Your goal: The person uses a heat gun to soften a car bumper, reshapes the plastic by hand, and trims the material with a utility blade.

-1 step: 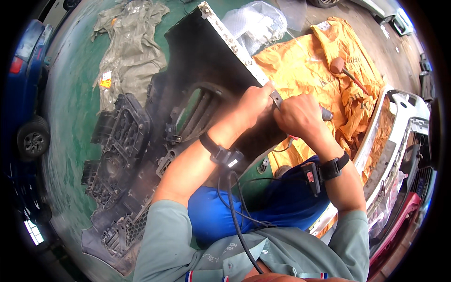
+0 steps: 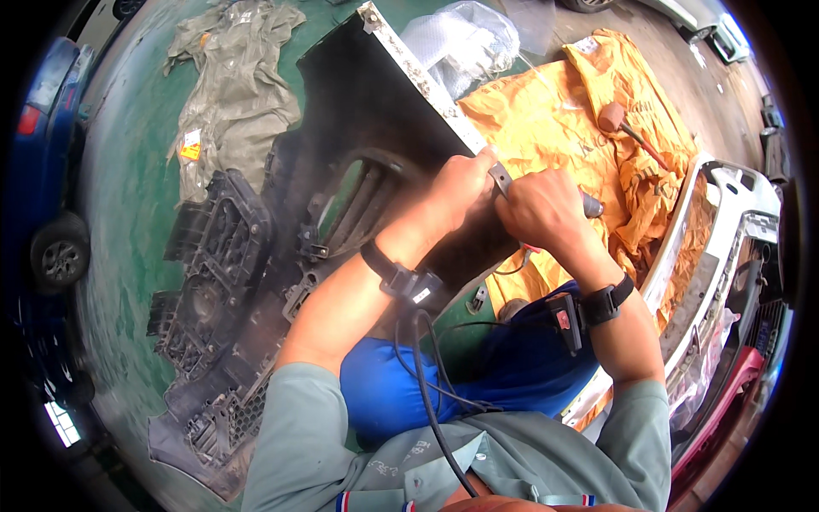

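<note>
A large car bumper (image 2: pixel 341 81), dark on its inner side with a pale, scuffed edge strip, slants across my lap and the floor. My left hand (image 2: pixel 463 183) grips its edge near the right end, thumb on the pale strip. Close beside it, my right hand (image 2: pixel 542 205) is closed in a fist around a flat grey metal bar (image 2: pixel 500 177) with a hole in it. The bar's end lies against the bumper edge by my left fingertips. A dark rounded end (image 2: pixel 591 206) shows past my right fist; whether it belongs to the bar I cannot tell.
Orange cloth sacking (image 2: pixel 537 128) lies to the right, with a brown-headed mallet (image 2: pixel 612 118) on it. A white bumper (image 2: pixel 742 200) stands farther right. Clear plastic wrap (image 2: pixel 465 43) and a grey sack (image 2: pixel 235 94) lie at the back. A black cable (image 2: pixel 418 358) hangs before me.
</note>
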`<action>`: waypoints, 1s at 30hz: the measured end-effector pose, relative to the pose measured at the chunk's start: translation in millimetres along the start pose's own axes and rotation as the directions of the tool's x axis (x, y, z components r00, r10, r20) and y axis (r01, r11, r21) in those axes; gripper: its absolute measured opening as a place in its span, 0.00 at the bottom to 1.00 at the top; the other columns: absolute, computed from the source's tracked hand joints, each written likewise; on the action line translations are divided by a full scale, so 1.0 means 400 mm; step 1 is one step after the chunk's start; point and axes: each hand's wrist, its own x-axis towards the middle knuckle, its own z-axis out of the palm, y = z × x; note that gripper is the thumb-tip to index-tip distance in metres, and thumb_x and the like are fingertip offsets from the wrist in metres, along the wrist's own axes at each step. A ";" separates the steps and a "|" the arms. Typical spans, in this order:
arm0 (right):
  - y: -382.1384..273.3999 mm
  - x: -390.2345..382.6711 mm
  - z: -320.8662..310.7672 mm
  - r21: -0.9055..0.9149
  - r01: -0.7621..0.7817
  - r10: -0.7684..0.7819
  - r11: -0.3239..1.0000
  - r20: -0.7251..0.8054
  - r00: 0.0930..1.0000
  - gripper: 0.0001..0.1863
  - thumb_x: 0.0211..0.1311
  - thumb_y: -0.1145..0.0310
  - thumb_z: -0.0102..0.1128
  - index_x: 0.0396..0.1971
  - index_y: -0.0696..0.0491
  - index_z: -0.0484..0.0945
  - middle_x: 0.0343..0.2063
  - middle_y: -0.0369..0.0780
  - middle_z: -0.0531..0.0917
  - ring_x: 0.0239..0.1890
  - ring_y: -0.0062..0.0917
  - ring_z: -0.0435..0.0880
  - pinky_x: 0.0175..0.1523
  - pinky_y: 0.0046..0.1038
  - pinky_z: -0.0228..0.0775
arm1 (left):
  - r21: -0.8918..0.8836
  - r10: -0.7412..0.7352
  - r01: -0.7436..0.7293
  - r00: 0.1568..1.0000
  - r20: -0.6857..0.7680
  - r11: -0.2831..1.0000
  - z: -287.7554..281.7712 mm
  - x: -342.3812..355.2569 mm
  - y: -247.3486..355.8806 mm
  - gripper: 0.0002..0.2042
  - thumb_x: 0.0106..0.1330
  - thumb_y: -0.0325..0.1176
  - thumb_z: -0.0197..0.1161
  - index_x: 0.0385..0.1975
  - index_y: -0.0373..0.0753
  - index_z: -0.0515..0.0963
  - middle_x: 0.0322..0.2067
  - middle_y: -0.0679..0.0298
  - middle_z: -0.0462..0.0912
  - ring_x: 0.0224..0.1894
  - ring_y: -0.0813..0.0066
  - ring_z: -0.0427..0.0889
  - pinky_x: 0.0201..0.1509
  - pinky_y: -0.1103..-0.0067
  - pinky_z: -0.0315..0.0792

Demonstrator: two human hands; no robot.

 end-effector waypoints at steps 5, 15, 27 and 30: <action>0.013 0.004 -0.004 0.055 -0.035 0.031 0.998 0.081 0.996 0.18 0.59 0.60 0.54 0.13 0.50 0.81 0.17 0.44 0.83 0.23 0.39 0.85 0.31 0.40 0.74 | 0.046 0.011 -0.010 1.000 -0.019 0.999 0.003 0.013 -0.006 0.28 0.75 0.51 0.55 0.10 0.51 0.58 0.10 0.77 0.54 0.13 0.84 0.53 0.18 0.80 0.50; 0.015 0.009 -0.004 0.124 -0.072 0.059 0.990 0.109 0.992 0.17 0.60 0.60 0.53 0.18 0.51 0.85 0.23 0.44 0.86 0.29 0.39 0.87 0.36 0.39 0.77 | 0.042 0.007 -0.006 1.000 -0.024 0.999 -0.001 0.012 -0.004 0.28 0.74 0.52 0.57 0.10 0.51 0.57 0.10 0.76 0.54 0.13 0.82 0.55 0.18 0.81 0.49; 0.010 0.006 0.001 0.071 -0.044 0.043 0.996 0.024 0.999 0.15 0.57 0.62 0.52 0.17 0.51 0.83 0.22 0.44 0.85 0.28 0.40 0.86 0.35 0.40 0.77 | 0.112 -0.018 0.018 1.000 -0.007 0.994 0.000 -0.005 0.006 0.22 0.69 0.45 0.60 0.11 0.50 0.63 0.12 0.77 0.60 0.14 0.84 0.58 0.20 0.83 0.49; 0.010 0.009 0.000 0.064 -0.043 0.041 0.997 0.030 0.999 0.15 0.57 0.62 0.53 0.17 0.51 0.83 0.22 0.44 0.85 0.28 0.40 0.86 0.35 0.40 0.77 | 0.130 0.003 -0.001 1.000 -0.012 0.992 0.006 -0.013 0.002 0.20 0.68 0.43 0.59 0.13 0.49 0.65 0.12 0.77 0.61 0.15 0.84 0.58 0.21 0.83 0.50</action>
